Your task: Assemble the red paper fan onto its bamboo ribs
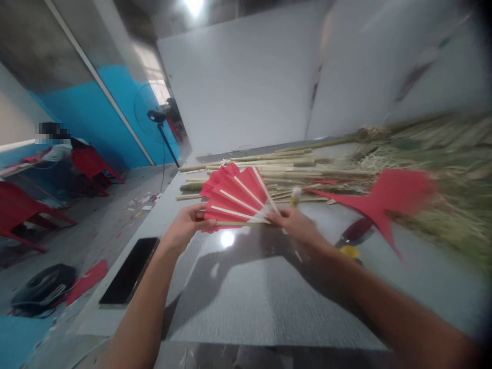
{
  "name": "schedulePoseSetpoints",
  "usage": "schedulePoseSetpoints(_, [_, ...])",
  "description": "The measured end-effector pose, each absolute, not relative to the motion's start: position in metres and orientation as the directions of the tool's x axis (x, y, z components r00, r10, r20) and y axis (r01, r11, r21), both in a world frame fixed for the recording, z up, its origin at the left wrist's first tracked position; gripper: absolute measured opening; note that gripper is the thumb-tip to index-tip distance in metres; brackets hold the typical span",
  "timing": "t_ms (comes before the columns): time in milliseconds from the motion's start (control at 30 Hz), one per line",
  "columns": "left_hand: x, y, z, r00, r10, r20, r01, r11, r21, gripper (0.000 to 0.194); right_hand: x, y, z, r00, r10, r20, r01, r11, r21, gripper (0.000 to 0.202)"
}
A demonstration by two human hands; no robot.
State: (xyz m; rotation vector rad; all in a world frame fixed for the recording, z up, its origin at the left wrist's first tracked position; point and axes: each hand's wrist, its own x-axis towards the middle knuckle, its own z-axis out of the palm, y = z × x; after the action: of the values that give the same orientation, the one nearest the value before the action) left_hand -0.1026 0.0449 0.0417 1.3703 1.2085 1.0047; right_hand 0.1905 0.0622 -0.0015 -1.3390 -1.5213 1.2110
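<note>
A red hand fan (234,192) with pale flat ribs is spread out above the grey tabletop. My left hand (188,225) grips its lower left edge, thumb over the outermost rib. At the narrow end, where the ribs come together, my right hand (294,223) is closed on the fan; its fingertips are partly hidden. Just beyond the right hand stands a small yellow tube with a white top (295,197). Right of it lies a cut piece of red paper (380,197), over a dark red-handled tool (355,231) and a yellow roll (350,251).
Bamboo sticks (277,166) lie along the back of the table, with a heap of shavings (442,225) at the right. A phone (129,271) rests near the left edge. On the floor are a black bag (44,289) and red chairs (90,161); a person (57,151) sits far left.
</note>
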Motion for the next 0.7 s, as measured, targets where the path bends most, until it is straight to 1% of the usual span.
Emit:
schedulePoseSetpoints(67, [-0.099, 0.043, 0.043, 0.165, 0.986, -0.031, 0.148, 0.006, 0.989, 0.058, 0.19, 0.062, -0.002, -0.071, 0.997, 0.002, 0.306, 0.024, -0.952, 0.033])
schedulePoseSetpoints(167, [-0.095, 0.04, 0.045, 0.204, 0.979, -0.024, 0.149, -0.007, 0.989, 0.061, 0.188, 0.061, -0.002, -0.004, 0.999, 0.053, 0.28, 0.052, -0.959, 0.037])
schedulePoseSetpoints(433, [-0.092, 0.037, 0.046, 0.218, 0.976, -0.008, 0.154, -0.026, 0.988, 0.059, 0.188, 0.06, -0.004, 0.047, 0.98, 0.192, 0.171, 0.182, -0.968, 0.04])
schedulePoseSetpoints(567, [-0.091, 0.036, 0.049, 0.219, 0.976, 0.016, 0.151, -0.05, 0.987, 0.054, 0.187, 0.06, -0.005, 0.021, 0.965, 0.26, 0.091, 0.257, -0.962, 0.043])
schedulePoseSetpoints(633, [-0.091, 0.035, 0.05, 0.214, 0.977, 0.017, 0.163, -0.053, 0.985, 0.053, 0.186, 0.06, -0.005, 0.022, 0.958, 0.285, 0.046, 0.284, -0.958, 0.042])
schedulePoseSetpoints(700, [-0.089, 0.034, 0.05, 0.22, 0.975, 0.019, 0.165, -0.056, 0.985, 0.053, 0.185, 0.06, -0.005, 0.056, 0.955, 0.292, 0.041, 0.29, -0.956, 0.042])
